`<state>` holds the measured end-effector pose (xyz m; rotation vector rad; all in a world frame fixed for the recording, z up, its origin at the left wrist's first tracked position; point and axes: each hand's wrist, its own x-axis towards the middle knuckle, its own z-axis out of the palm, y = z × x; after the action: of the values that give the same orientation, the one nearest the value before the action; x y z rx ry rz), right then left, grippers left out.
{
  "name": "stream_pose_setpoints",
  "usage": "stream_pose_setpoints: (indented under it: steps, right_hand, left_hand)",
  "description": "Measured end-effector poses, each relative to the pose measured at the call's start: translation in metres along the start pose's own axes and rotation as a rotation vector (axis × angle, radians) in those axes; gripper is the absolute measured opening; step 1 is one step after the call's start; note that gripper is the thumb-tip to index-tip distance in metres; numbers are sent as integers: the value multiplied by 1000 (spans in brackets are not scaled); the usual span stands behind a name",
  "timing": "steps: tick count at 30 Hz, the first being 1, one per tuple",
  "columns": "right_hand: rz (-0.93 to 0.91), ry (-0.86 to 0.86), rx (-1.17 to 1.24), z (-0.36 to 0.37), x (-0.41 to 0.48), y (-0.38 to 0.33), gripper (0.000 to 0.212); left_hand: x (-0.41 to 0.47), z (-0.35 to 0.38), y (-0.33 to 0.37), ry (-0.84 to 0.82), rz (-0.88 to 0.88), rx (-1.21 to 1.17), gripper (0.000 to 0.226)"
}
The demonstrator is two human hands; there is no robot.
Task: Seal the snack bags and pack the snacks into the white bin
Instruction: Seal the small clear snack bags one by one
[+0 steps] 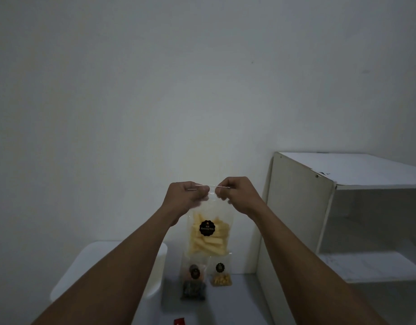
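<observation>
Here, snack bag (208,231) hanging, top edge pinched between both hands' fingers (203,190).

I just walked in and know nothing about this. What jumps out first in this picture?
Two bare hands, the left hand and the right hand, are raised mid-frame against a blank wall, pinching the top edge of a clear bag of pale yellow snack sticks. Below it, two smaller snack bags stand on the table, with a white bin at the left and a white shelf unit at the right.

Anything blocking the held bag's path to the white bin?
Nothing visible does. Both hands, left and right, hold the clear bag of yellow sticks in the air; the white plastic bin sits lower left, mostly behind the left forearm.
</observation>
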<state>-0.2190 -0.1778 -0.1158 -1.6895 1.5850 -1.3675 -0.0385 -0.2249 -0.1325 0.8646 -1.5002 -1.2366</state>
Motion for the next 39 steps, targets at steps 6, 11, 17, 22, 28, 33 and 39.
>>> stream_pose_setpoints:
  steps: [6, 11, 17, 22, 28, 33, 39]
  right_hand:
    - [25, 11, 117, -5, -4, 7, 9]
    - [63, -2, 215, -11, -6, 12, 8]
    - [6, 72, 96, -15, -5, 12, 15]
    - [-23, 53, 145, -14, -7, 9, 11]
    - [40, 14, 187, -17, -11, 15, 11]
    - [-8, 90, 126, -19, -9, 14, 9]
    - [26, 2, 106, -20, -8, 11, 10]
  left_hand:
    - [4, -11, 2, 53, 20, 20, 12]
    - [4, -16, -1, 100, 10, 0, 12]
    - [0, -13, 2, -26, -104, -71, 28]
    - [3, -4, 2, 46, -27, 21, 19]
    - [6, -5, -1, 79, 38, 63, 16]
    - [7, -7, -3, 42, -12, -45, 20]
    - [11, -9, -2, 89, 29, -71, 10]
